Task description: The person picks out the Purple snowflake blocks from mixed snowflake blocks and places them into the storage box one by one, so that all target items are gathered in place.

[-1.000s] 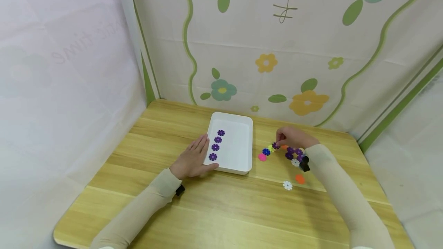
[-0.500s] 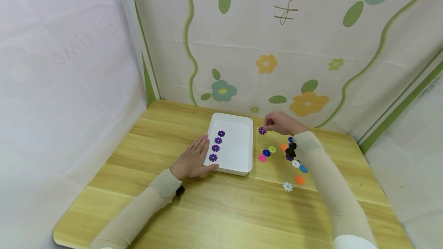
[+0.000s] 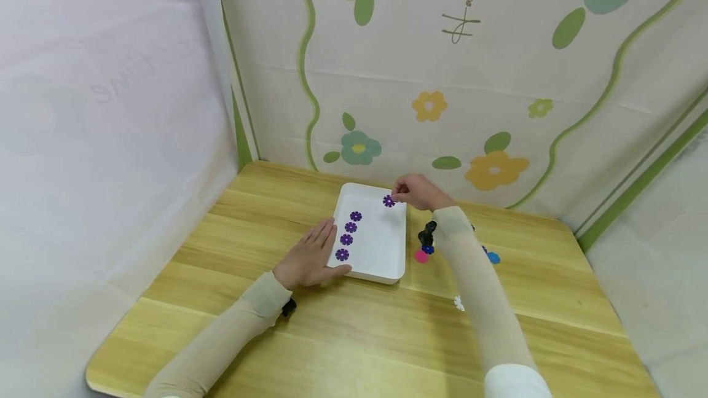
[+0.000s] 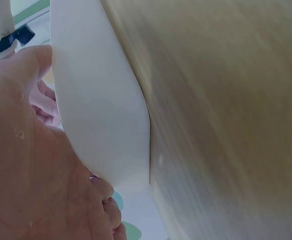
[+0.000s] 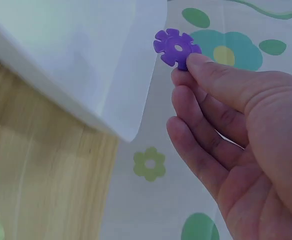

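My right hand (image 3: pixel 418 192) pinches a purple snowflake disc (image 5: pixel 176 47) between thumb and forefinger, above the far right corner of a white tray (image 3: pixel 378 272). Inside that tray, several purple snowflake discs (image 3: pixel 346 239) lie in a slanting row along the left side. The left hand (image 3: pixel 310 255) rests on the tray's near left corner, fingers straight along the left wall and thumb along the front rim. In the left wrist view the tray's outer wall (image 4: pixel 101 100) shows beside the palm.
Right of the tray, on the wooden table (image 3: pixel 354 336), lie a pink disc (image 3: pixel 421 257), a dark blue disc (image 3: pixel 428 250), a light blue disc (image 3: pixel 494 257) and a white disc (image 3: pixel 459 303). My right forearm hides others. A flower-printed curtain (image 3: pixel 387 78) hangs behind the table.
My right hand has moved left with the purple snowflake disc, from the loose discs to over the tray. The left hand has stayed on the tray.
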Available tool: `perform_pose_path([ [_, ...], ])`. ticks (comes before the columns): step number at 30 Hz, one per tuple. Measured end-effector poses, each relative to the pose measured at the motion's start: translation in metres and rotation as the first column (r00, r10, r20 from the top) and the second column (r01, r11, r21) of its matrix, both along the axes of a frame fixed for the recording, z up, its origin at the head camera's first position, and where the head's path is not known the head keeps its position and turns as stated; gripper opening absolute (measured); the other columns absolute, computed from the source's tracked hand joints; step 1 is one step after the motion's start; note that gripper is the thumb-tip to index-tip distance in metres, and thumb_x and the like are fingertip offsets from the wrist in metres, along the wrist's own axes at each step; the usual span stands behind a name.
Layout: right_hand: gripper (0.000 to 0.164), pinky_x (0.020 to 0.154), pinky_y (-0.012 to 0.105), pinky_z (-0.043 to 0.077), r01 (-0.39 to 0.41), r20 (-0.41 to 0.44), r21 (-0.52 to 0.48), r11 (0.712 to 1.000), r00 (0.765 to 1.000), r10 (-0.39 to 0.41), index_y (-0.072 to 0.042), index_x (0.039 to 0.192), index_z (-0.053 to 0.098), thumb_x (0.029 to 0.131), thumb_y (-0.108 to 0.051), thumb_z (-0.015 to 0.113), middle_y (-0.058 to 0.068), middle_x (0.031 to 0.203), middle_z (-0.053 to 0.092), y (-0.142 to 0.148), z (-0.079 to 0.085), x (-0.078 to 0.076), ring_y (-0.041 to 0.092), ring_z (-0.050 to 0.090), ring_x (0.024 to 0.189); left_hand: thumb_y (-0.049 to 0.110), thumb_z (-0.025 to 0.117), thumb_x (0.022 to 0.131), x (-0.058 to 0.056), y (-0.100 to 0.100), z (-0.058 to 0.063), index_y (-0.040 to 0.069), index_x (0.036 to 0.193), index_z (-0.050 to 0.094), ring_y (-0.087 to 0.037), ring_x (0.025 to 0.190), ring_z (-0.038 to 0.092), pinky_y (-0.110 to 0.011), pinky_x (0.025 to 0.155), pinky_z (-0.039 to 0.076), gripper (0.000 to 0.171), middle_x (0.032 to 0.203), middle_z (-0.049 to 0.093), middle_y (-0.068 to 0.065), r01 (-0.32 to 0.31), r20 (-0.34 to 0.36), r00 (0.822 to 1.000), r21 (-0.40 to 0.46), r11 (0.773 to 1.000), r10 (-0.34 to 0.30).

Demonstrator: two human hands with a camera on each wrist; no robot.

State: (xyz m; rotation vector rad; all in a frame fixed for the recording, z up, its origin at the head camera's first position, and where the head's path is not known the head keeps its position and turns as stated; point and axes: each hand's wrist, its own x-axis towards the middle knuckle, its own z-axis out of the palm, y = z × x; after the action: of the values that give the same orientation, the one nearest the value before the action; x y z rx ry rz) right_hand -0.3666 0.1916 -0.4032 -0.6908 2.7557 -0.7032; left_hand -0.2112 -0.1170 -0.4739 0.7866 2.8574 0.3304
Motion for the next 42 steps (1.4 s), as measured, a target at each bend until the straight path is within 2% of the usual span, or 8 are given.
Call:
perform_pose_path([
  [6, 0.012, 0.079, 0.032, 0.054, 0.060, 0.016, -0.067, 0.996, 0.998, -0.059, -0.008, 0.100, 0.075, 0.103, -0.018, 0.070, 0.022, 0.108, 0.076, -0.022, -0.017, -0.009, 0.029, 0.068, 0.092, 0.073, 0.044, 0.102, -0.001, 0.002, 0.001, -0.006, 0.166, 0.015, -0.037, 0.167, 0.007, -0.052, 0.135, 0.016, 0.105, 0.178, 0.004, -0.021, -0.013, 0.001, 1.000, -0.026, 1.000, 0.013],
  [13, 0.011, 0.077, 0.030, 0.054, 0.138, 0.034, -0.104, 0.985, 0.990, -0.135, -0.006, 0.100, 0.077, 0.102, -0.015, 0.071, 0.014, 0.101, 0.077, -0.046, -0.036, -0.014, 0.019, 0.065, 0.086, 0.072, 0.043, 0.103, -0.002, 0.003, -0.002, -0.006, 0.166, 0.015, -0.036, 0.167, 0.008, -0.052, 0.135, 0.018, 0.105, 0.178, 0.005, -0.021, -0.013, -0.004, 1.000, -0.020, 1.000, 0.013],
  [17, 0.012, 0.076, 0.029, 0.053, 0.182, 0.071, -0.137, 0.974, 0.982, -0.174, -0.005, 0.100, 0.079, 0.102, -0.014, 0.071, 0.011, 0.098, 0.077, -0.059, -0.046, -0.015, 0.019, 0.065, 0.087, 0.072, 0.043, 0.103, -0.002, 0.001, -0.001, -0.006, 0.166, 0.016, -0.037, 0.167, 0.008, -0.053, 0.135, 0.018, 0.104, 0.178, 0.005, -0.021, -0.009, -0.010, 1.000, -0.019, 1.000, 0.009],
  [20, 0.012, 0.076, 0.028, 0.054, 0.241, 0.078, -0.174, 0.955, 0.970, -0.230, -0.006, 0.099, 0.080, 0.101, -0.014, 0.072, 0.009, 0.099, 0.078, -0.065, -0.055, -0.017, 0.019, 0.067, 0.088, 0.070, 0.045, 0.103, -0.001, 0.001, -0.001, -0.007, 0.166, 0.017, -0.037, 0.166, 0.009, -0.053, 0.135, 0.019, 0.103, 0.177, 0.006, -0.022, -0.006, -0.016, 1.000, -0.011, 1.000, 0.006],
  [26, 0.013, 0.078, 0.029, 0.055, 0.367, 0.092, -0.227, 0.902, 0.930, -0.355, -0.006, 0.101, 0.082, 0.100, -0.015, 0.074, 0.011, 0.105, 0.079, -0.073, -0.066, -0.015, 0.021, 0.068, 0.091, 0.075, 0.040, 0.102, -0.003, 0.001, -0.007, -0.005, 0.166, 0.012, -0.035, 0.167, 0.005, -0.052, 0.135, 0.016, 0.106, 0.178, 0.002, -0.020, -0.001, -0.027, 1.000, -0.021, 1.000, 0.001],
  [32, 0.014, 0.077, 0.030, 0.053, 0.455, 0.141, -0.249, 0.855, 0.890, -0.433, -0.007, 0.099, 0.084, 0.100, -0.016, 0.074, 0.009, 0.106, 0.079, -0.081, -0.072, -0.017, 0.020, 0.065, 0.091, 0.071, 0.044, 0.103, -0.002, 0.002, -0.003, -0.005, 0.166, 0.014, -0.036, 0.167, 0.007, -0.052, 0.135, 0.016, 0.104, 0.178, 0.003, -0.021, -0.008, -0.019, 1.000, -0.021, 1.000, 0.008],
  [42, 0.013, 0.080, 0.030, 0.054, 0.492, 0.138, -0.243, 0.836, 0.871, -0.472, -0.005, 0.097, 0.085, 0.098, -0.014, 0.076, 0.011, 0.105, 0.081, -0.088, -0.077, -0.014, 0.020, 0.067, 0.092, 0.073, 0.042, 0.102, 0.000, 0.003, 0.001, -0.005, 0.166, 0.014, -0.035, 0.167, 0.007, -0.051, 0.135, 0.017, 0.105, 0.178, 0.003, -0.020, -0.011, -0.007, 1.000, -0.033, 0.999, 0.010],
])
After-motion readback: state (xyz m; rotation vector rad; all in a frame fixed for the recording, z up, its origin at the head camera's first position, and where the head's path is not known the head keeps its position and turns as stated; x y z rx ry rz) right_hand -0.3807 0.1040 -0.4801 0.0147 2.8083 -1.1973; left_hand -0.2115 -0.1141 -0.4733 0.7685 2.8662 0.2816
